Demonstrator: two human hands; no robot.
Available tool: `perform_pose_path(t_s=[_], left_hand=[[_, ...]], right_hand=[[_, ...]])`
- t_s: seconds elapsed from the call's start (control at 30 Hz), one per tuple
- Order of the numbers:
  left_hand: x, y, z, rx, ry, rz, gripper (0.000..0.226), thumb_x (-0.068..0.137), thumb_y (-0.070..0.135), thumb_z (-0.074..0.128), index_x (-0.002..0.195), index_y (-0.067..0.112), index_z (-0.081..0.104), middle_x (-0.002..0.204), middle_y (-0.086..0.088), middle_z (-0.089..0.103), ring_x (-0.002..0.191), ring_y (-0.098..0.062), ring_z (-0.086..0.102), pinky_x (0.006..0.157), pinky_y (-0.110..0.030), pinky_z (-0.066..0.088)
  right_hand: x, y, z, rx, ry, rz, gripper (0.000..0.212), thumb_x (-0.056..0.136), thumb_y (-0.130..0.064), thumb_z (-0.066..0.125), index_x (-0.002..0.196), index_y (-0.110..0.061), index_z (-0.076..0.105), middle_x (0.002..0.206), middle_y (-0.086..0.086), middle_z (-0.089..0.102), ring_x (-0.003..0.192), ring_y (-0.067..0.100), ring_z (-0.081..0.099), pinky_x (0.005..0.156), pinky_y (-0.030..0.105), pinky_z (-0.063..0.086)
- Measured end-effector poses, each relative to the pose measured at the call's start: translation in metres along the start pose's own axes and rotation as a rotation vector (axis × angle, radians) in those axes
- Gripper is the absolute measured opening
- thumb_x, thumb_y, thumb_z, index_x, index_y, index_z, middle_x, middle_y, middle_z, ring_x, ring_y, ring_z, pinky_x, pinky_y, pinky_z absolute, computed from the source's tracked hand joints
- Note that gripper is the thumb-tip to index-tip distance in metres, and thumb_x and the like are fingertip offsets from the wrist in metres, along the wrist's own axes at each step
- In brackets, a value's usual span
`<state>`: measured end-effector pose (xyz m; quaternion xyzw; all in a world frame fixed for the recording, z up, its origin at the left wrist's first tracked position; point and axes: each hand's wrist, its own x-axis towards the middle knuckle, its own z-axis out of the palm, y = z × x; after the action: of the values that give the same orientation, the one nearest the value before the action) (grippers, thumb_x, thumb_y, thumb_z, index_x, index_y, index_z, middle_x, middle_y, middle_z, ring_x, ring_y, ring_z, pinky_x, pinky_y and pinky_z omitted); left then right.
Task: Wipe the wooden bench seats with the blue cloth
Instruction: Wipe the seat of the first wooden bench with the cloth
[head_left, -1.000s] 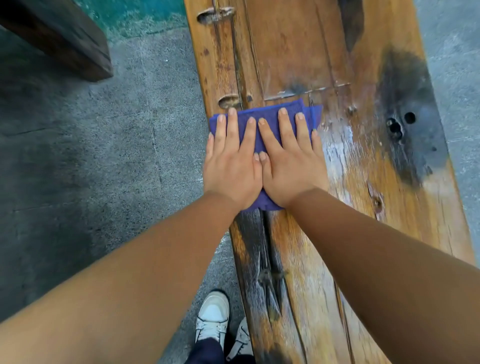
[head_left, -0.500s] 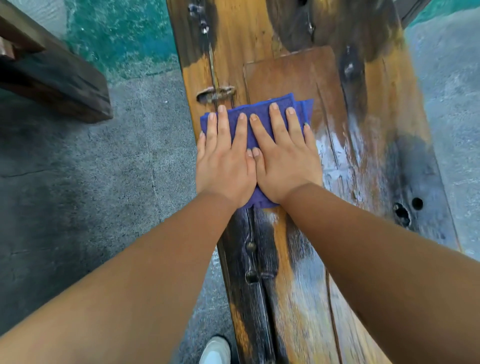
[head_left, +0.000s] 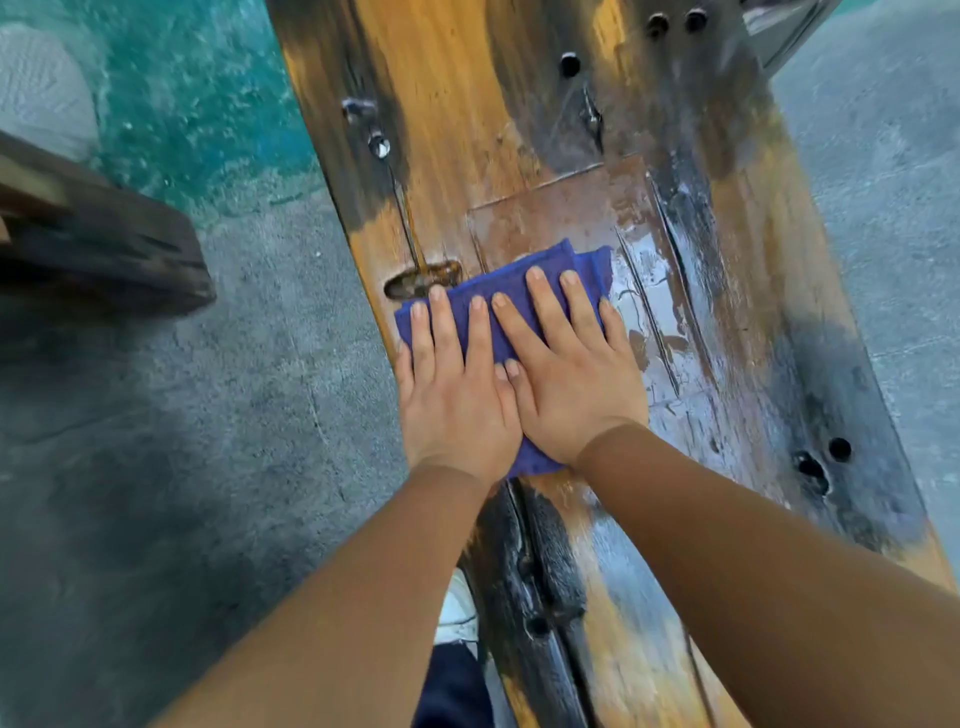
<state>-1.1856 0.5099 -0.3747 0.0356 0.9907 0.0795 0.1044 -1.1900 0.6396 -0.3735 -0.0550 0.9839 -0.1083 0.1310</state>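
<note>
Here, both hands lie flat on the blue cloth (head_left: 540, 280), side by side, thumbs touching at the middle. Left hand (head_left: 454, 400): fingers (head_left: 436, 322) stretched out and slightly spread, palm pressed down, gripping nothing. Right hand (head_left: 571, 384): the same, fingers (head_left: 540, 306) splayed forward, flat, nothing pinched.

The cloth is folded and sits on the left half of the worktop (head_left: 753, 291), its left edge level with the plank's left edge. Far corners of the cloth show past the fingertips; a small near corner shows between the wrists. The rest is hidden under the palms.

Worktop is a long wooden plank running near to far, orange-brown with dark black staining along the sides and far end. A reddish rectangular patch (head_left: 561, 208) is set into the wood just beyond the cloth; the cloth's far edge overlaps its near left corner. Right of the hands the surface has a wet, pale sheen. An oval notch (head_left: 423, 280) lies just left of the cloth's far corner. Round holes (head_left: 821, 460) show near the right edge, more at the far end.

Floor (head_left: 182, 441) to the left is grey concrete, turning teal further off. A dark wooden block (head_left: 104, 254) sits at far left. A white shoe (head_left: 457, 608) shows below the left forearm, beside the plank.
</note>
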Motion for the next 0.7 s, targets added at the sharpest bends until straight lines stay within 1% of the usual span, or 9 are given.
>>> perform_pose_path(t_s=[0.07,0.2,0.33,0.47,0.57,0.7], left_hand=[[-0.002,0.0,0.0,-0.001,-0.012,0.0,0.062,0.095,0.038,0.03,0.153,0.018,0.019,0.162,-0.014,0.007,0.148,-0.03,0.003,0.119,-0.047,0.007],[-0.002,0.0,0.001,0.001,-0.023,-0.008,0.062,0.095,0.037,0.031,0.153,0.018,0.019,0.161,-0.014,0.008,0.148,-0.03,0.004,0.119,-0.049,0.008],[-0.002,0.0,0.002,-0.006,-0.007,0.003,0.062,0.095,0.038,0.03,0.153,0.019,0.019,0.161,-0.014,0.008,0.148,-0.03,0.004,0.119,-0.049,0.008],[-0.002,-0.001,0.003,-0.014,-0.014,0.009,0.062,0.096,0.041,0.023,0.153,0.02,0.015,0.162,-0.012,0.003,0.148,-0.029,0.0,0.118,-0.047,0.004],[-0.004,0.001,0.001,0.0,-0.006,0.007,0.062,0.096,0.041,0.019,0.154,0.021,0.012,0.162,-0.013,0.001,0.148,-0.029,-0.001,0.118,-0.047,0.002],[-0.013,0.008,0.002,0.028,0.008,0.014,0.064,0.095,0.04,0.022,0.154,0.018,0.012,0.161,-0.016,0.001,0.148,-0.032,-0.001,0.118,-0.048,0.003]], right_hand=[[-0.001,0.0,-0.001,0.004,-0.006,-0.002,0.057,0.099,-0.047,0.025,0.153,-0.032,0.023,0.163,0.004,0.017,0.148,0.031,0.011,0.117,0.051,0.012],[-0.001,0.0,-0.002,0.014,-0.019,0.002,0.057,0.099,-0.048,0.024,0.153,-0.033,0.021,0.163,0.003,0.017,0.149,0.03,0.01,0.117,0.052,0.012],[-0.001,0.0,0.0,0.003,-0.023,-0.001,0.057,0.099,-0.049,0.023,0.154,-0.034,0.019,0.163,0.002,0.016,0.149,0.029,0.008,0.117,0.052,0.011],[-0.001,0.001,0.002,-0.001,-0.016,0.011,0.057,0.099,-0.05,0.018,0.154,-0.037,0.013,0.164,-0.001,0.009,0.15,0.027,0.003,0.119,0.049,0.007],[-0.004,0.002,0.002,-0.007,-0.007,-0.002,0.058,0.099,-0.05,0.013,0.155,-0.035,0.01,0.165,-0.001,0.005,0.15,0.027,0.001,0.119,0.048,0.005],[-0.017,0.007,0.0,-0.004,-0.013,-0.033,0.059,0.098,-0.048,0.012,0.155,-0.032,0.013,0.165,0.001,0.007,0.15,0.028,0.004,0.12,0.047,0.006]])
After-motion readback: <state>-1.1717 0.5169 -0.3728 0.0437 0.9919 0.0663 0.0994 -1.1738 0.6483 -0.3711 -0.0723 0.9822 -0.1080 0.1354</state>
